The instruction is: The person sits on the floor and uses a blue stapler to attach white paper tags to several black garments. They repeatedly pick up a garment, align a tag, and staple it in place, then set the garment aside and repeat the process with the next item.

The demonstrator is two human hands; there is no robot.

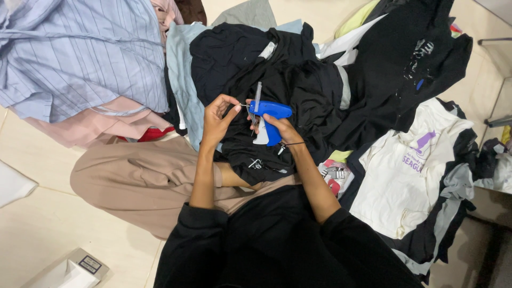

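At the far left a small white box sits on the pale tiled floor. Above it lies a blue striped shirt on top of a pink cloth. The person sits on the floor in tan trousers.

Next comes the left hand. Its thumb and first finger are pinched together right at the thin metal needle on the front of the tag gun. It may be pinching a tiny plastic tag pin, but that is too small to tell. The fingertip is very close to the sharp needle, so a slip or a squeeze of the trigger could prick it.

The blue and white tag gun is held up over the black garment in the person's lap. The right hand is closed around its handle. If the gun tips, the needle could snag the black cloth and leave a hole.

To the right are more dark clothes, and then a white shirt with a purple print. The piles lie close together, so things could get mixed up.
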